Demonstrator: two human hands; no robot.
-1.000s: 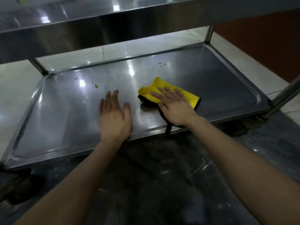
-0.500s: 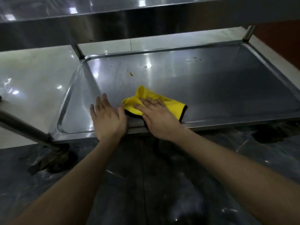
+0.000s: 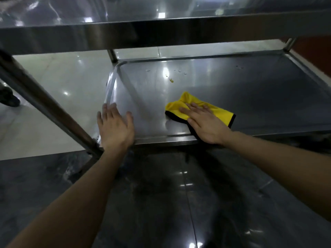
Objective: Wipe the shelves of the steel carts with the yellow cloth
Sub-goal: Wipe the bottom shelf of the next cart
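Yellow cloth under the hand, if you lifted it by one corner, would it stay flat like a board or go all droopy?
Probably droopy: the yellow cloth already lies bunched and folded under the right hand, so it looks soft. It is likely light too, being thin. On the shiny steel shelf it should slide easily when pushed.

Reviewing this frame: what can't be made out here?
- Folded yellow cloth with black edging: its middle is hidden under the flat right hand, head view.
- Lower steel cart shelf: right end cut off by the frame edge.
- Small specks on that shelf: too small to identify.
- Left hand: contact with the shelf unclear.
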